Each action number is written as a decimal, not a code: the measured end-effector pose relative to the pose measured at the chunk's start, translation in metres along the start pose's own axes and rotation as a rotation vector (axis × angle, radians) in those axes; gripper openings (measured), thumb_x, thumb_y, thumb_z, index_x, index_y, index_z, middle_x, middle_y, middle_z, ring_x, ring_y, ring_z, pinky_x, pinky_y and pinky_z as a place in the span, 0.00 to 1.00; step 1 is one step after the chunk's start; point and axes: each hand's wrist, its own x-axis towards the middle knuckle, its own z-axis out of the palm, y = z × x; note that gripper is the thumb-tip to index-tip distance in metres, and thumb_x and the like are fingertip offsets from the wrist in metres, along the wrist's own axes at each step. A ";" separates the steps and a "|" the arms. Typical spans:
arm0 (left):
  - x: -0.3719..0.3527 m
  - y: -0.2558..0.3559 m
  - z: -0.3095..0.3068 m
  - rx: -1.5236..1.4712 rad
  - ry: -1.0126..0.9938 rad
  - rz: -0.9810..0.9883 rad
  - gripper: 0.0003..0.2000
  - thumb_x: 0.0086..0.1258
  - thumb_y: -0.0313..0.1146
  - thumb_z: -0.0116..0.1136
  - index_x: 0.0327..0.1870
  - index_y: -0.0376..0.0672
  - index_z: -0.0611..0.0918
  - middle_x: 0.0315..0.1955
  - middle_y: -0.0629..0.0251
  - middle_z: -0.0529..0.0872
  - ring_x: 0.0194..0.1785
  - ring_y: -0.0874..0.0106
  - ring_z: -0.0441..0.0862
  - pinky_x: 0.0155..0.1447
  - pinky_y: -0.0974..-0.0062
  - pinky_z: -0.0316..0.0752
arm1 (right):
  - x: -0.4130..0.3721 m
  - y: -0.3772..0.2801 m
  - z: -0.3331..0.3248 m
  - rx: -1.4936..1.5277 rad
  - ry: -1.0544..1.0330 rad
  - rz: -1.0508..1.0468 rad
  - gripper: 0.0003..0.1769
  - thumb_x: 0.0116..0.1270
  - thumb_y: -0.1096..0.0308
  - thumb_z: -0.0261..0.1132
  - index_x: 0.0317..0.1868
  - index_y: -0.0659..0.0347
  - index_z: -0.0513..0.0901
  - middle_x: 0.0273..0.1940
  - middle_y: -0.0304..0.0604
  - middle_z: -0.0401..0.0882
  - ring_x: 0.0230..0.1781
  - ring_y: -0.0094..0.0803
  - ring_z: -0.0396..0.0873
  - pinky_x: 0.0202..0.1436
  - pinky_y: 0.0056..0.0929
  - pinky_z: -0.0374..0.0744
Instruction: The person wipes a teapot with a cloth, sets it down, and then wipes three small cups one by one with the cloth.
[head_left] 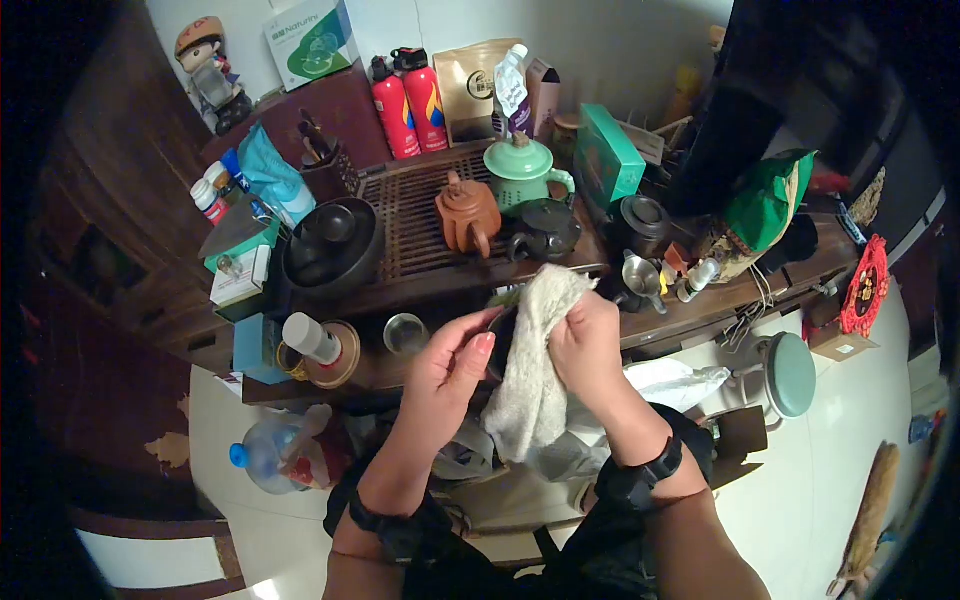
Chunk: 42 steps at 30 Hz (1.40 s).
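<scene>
My left hand [450, 358] grips a dark rounded vessel [499, 345], with the thumb along its near side. Most of that vessel is hidden behind a cream-coloured cloth [530, 385]. Bunched in the closed fingers of my right hand [588, 348], the cloth hangs down over the vessel's right side. Both hands are held in front of the tea table's edge. Behind them, on a slatted tea tray [408, 205], stand a brown clay teapot [467, 212], a black teapot [546, 229] and a light green lidded pot [520, 168].
Left on the table are a large black bowl [340, 265], a glass cup [405, 334] and a white-capped container [312, 339]. A metal pitcher [643, 277] stands to the right. Below are a water bottle [275, 455] and a green-topped stool [790, 375]. Red fire extinguishers [420, 103] stand at the back.
</scene>
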 end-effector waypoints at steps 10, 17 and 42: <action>-0.002 -0.004 0.003 -0.068 -0.005 0.018 0.15 0.70 0.35 0.50 0.52 0.36 0.74 0.34 0.72 0.78 0.33 0.85 0.71 0.39 0.87 0.69 | 0.003 -0.012 0.003 0.151 -0.123 -0.134 0.13 0.50 0.78 0.59 0.39 0.66 0.75 0.30 0.48 0.77 0.31 0.45 0.77 0.35 0.32 0.75; -0.005 0.003 0.006 0.093 0.012 0.066 0.14 0.68 0.32 0.52 0.52 0.36 0.75 0.33 0.75 0.75 0.32 0.87 0.68 0.39 0.90 0.65 | -0.003 0.000 0.007 -0.204 0.116 -0.066 0.03 0.48 0.81 0.57 0.23 0.67 0.71 0.22 0.53 0.71 0.24 0.48 0.74 0.27 0.37 0.72; -0.004 0.012 -0.006 0.014 -0.026 0.145 0.17 0.60 0.21 0.58 0.51 0.35 0.73 0.41 0.65 0.80 0.41 0.81 0.77 0.45 0.84 0.72 | -0.004 -0.004 0.003 -0.160 -0.047 -0.060 0.08 0.48 0.77 0.58 0.32 0.63 0.78 0.27 0.55 0.76 0.28 0.53 0.76 0.29 0.38 0.76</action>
